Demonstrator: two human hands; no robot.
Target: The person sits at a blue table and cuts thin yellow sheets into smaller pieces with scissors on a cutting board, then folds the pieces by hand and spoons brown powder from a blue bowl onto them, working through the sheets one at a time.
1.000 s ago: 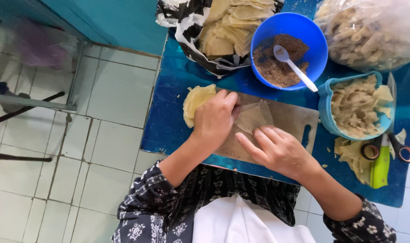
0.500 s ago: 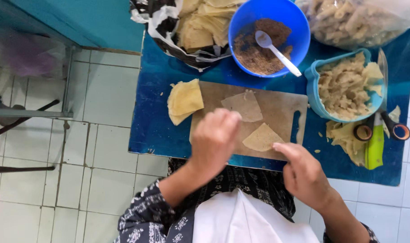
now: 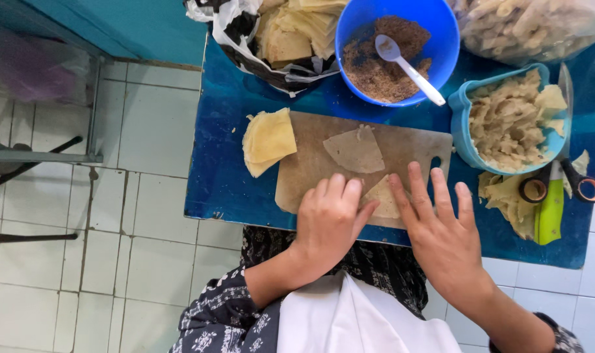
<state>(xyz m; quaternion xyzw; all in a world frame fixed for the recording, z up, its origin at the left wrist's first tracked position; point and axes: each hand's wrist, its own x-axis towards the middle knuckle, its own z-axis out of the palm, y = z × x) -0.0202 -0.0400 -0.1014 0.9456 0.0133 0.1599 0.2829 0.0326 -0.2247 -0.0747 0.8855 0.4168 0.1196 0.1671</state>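
Both hands, left hand (image 3: 330, 219) and right hand (image 3: 438, 229), are laid flat, fingers apart, on a pale triangular dough sheet (image 3: 384, 196) at the near edge of the wooden cutting board (image 3: 310, 163); the blue bowl of brown filling (image 3: 395, 49) is seen beyond.

Showing: two hands (image 3: 330, 225) (image 3: 441, 238); one board (image 3: 310, 163); two loose wrappers (image 3: 354, 150) (image 3: 384, 196); two bowls (image 3: 397, 49) (image 3: 464, 131); one spoon (image 3: 405, 59); one scissors (image 3: 559, 186).

Left hand (image 3: 330, 219) curled — right hand (image 3: 438, 225) flat, fingers spread.
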